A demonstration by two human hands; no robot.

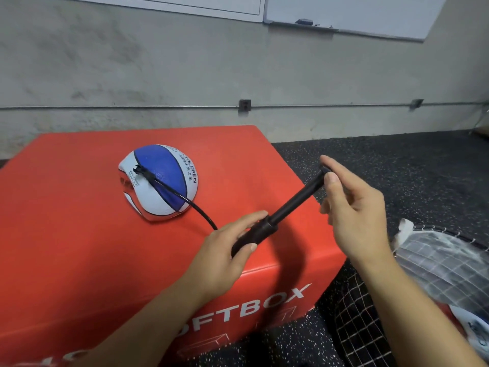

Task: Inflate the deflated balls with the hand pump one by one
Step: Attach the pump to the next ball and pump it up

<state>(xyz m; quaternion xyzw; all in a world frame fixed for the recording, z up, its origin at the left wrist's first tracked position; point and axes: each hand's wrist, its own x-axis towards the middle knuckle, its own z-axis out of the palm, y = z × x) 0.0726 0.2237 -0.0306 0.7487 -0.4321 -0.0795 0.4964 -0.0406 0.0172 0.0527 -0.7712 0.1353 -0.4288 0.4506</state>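
A deflated blue, white and red ball point(158, 181) lies caved-in on the red soft box point(79, 234). A thin black hose point(190, 205) runs from a fitting plugged into the ball to the black hand pump point(280, 215). My left hand point(225, 250) grips the pump's thick barrel, with the thumb across it. My right hand point(352, 207) pinches the handle at the end of the rod. The rod is drawn far out, slanting up to the right.
The box stands on dark speckled rubber flooring point(397, 160) against a grey concrete wall. At the lower right lies a black net bag point(370, 313) with clear plastic and what looks like another ball point(473, 329) in it. A whiteboard hangs high on the wall.
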